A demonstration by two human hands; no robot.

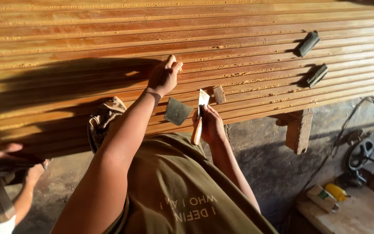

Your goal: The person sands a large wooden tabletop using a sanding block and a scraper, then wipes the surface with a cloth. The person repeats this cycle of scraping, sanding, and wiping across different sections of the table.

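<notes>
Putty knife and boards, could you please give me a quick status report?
Right hand gripping putty knife, blade up against the wooden boards. Left hand pinching filler at a board seam. Metal scraper plate lying between the hands.

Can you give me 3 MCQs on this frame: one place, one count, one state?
1. Where does the left hand press?
A. on the stacked wooden slats
B. on the floor
C. on the bench
2. How many dark blocks lie on the slats at the right?
A. one
B. two
C. four
3. What state is the right hand in?
A. open and empty
B. closed round the putty knife
C. out of view
Key: 1 A, its fingertips touch a slat edge. 2 B, two dark blocks lie one below the other. 3 B, its fingers wrap the wooden handle, blade up.
</notes>
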